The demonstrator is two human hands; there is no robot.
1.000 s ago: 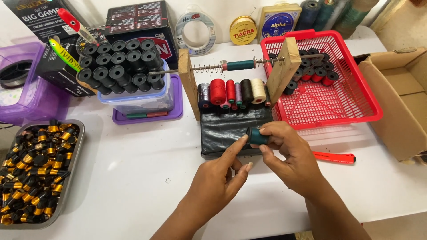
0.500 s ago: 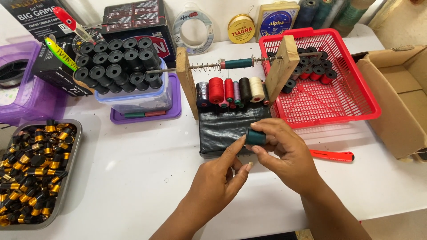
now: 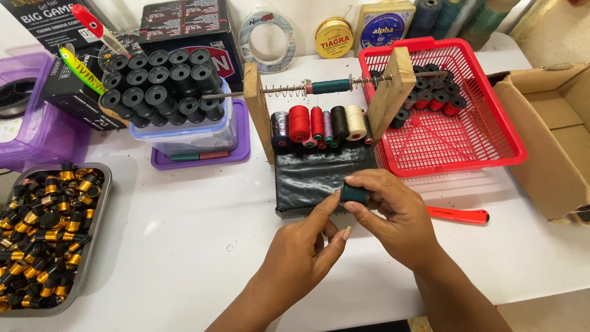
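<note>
Half the teal spool (image 3: 354,194) under fingers (image 3: 369,184).

A small spool (image 3: 354,193) wound with dark teal thread is lying on its side (its axis roughly level) just above the counter, in front of the wooden winding frame. Fingertips are covering both ends, leaving only its middle band showing.

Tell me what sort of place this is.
Probably a small home workshop for winding thread or fishing gear: a wooden jig with coloured thread spools, a clear tub of black plastic spools, and a red plastic mesh basket on a white table.
</note>
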